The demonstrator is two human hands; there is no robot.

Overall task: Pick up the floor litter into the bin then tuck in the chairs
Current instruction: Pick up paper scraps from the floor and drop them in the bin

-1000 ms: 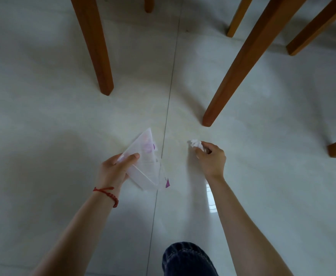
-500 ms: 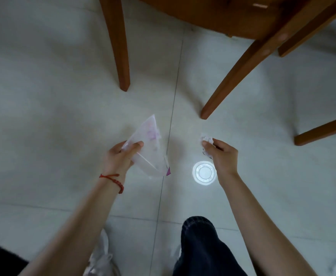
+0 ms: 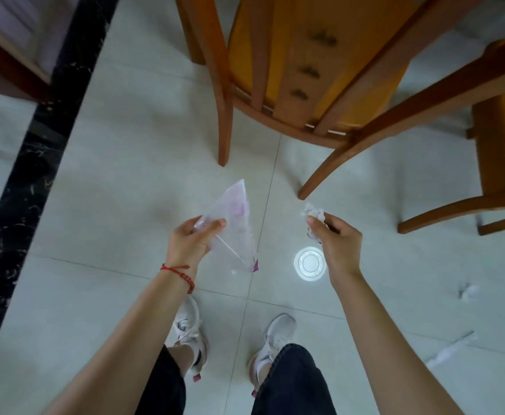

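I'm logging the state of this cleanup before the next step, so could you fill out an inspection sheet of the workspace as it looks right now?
Surface: pale tiled floor, glossy, with a round light reflection.
Job's things: clear plastic bag in the left hand; crumpled white tissue in the right hand; wooden chair standing ahead.
Clutter: white scrap and thin white strip lying on the floor at right.
Grippers: both hands closed on their litter.
Cables: nothing seen.
Surroundings: dark marbled strip at left; second chair at right; no bin in view.
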